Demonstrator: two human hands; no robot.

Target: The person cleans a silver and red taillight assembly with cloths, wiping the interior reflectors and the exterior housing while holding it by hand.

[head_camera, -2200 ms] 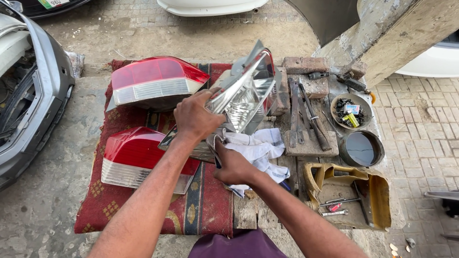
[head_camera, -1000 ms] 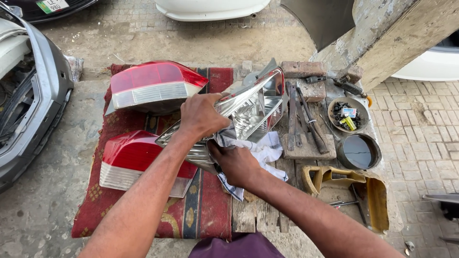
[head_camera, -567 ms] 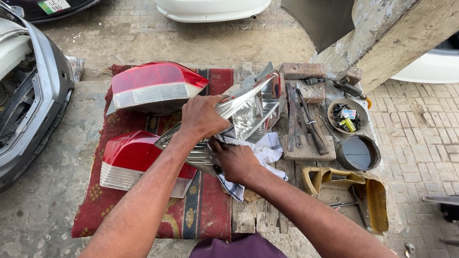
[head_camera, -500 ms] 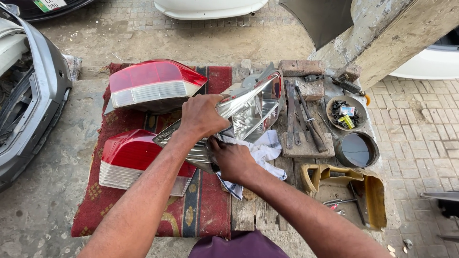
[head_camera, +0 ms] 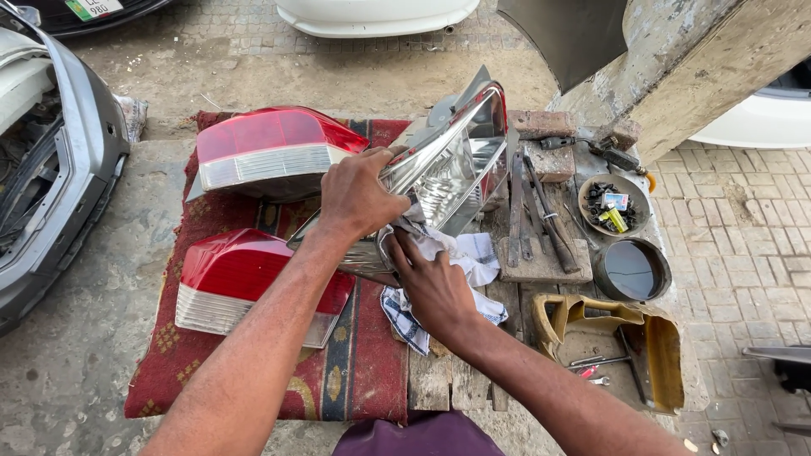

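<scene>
My left hand (head_camera: 359,194) grips the upper edge of a clear car headlight (head_camera: 452,165), holding it tilted above the red patterned rug (head_camera: 355,371). My right hand (head_camera: 435,287) presses a white cloth (head_camera: 473,257) against the headlight's lower lens. Two red and white tail lights lie on the rug to the left: one at the back (head_camera: 270,150) and one nearer me (head_camera: 241,279), partly under my left forearm.
Metal hand tools (head_camera: 536,215) lie on a wooden block at right. Beyond them stand a bowl of small parts (head_camera: 614,204), a round dark tin (head_camera: 635,270) and a cut yellow container (head_camera: 650,350) with tools inside. A grey car bumper (head_camera: 59,177) stands far left.
The headlight has tilted slightly as my hands shifted; my right hand has moved with the cloth along the lower lens. The view has drifted a little.
</scene>
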